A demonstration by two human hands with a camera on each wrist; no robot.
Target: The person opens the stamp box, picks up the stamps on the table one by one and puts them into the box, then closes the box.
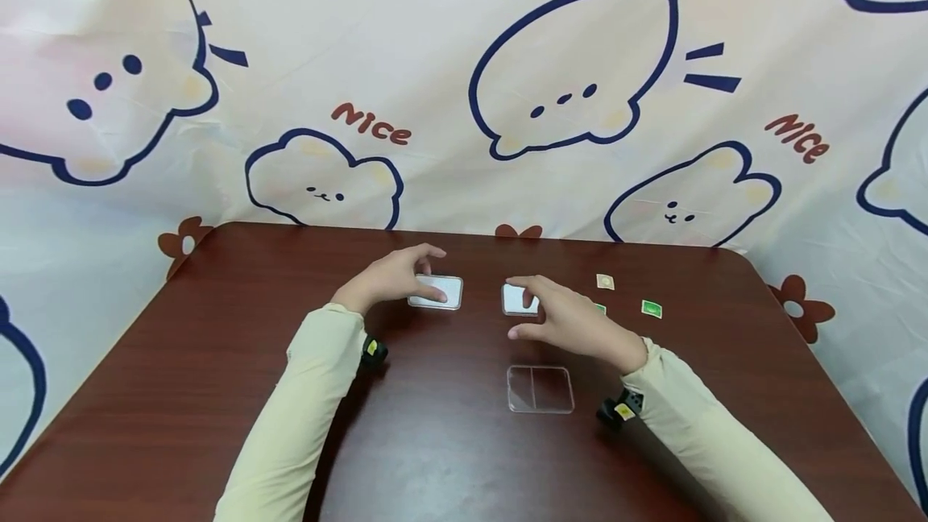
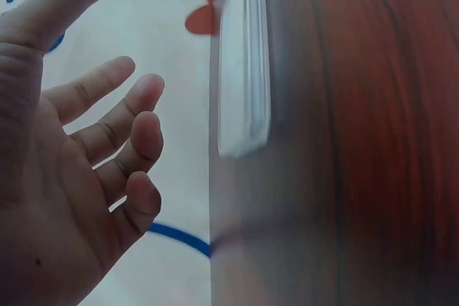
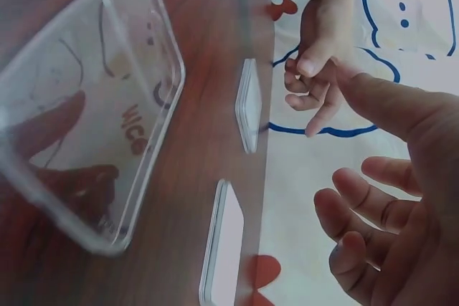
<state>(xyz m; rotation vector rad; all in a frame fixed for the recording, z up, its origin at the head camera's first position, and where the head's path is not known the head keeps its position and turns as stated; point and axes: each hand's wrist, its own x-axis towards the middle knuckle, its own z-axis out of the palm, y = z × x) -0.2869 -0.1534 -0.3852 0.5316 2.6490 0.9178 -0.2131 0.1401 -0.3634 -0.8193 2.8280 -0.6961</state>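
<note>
Two flat rectangular white stacks or slabs lie side by side on the brown table; the frames do not show their exact kind. Over the left white slab (image 1: 451,292) hovers my left hand (image 1: 387,276), its fingers spread and loosely bent. My right hand (image 1: 576,321) is above the right white slab (image 1: 513,301) and covers part of it in the head view. Neither hand holds anything; the left wrist view shows a bare palm beside the slab (image 2: 244,69). Nearer to me lies a clear plastic tray (image 1: 540,412) with a divider line, large in the right wrist view (image 3: 168,105).
Right of the right hand lie a small beige card (image 1: 605,282) and a green one (image 1: 652,309). Another green piece (image 1: 600,308) shows partly behind that hand. A cloth printed with cartoon figures (image 1: 435,63) hangs behind the table's (image 1: 181,385) far edge.
</note>
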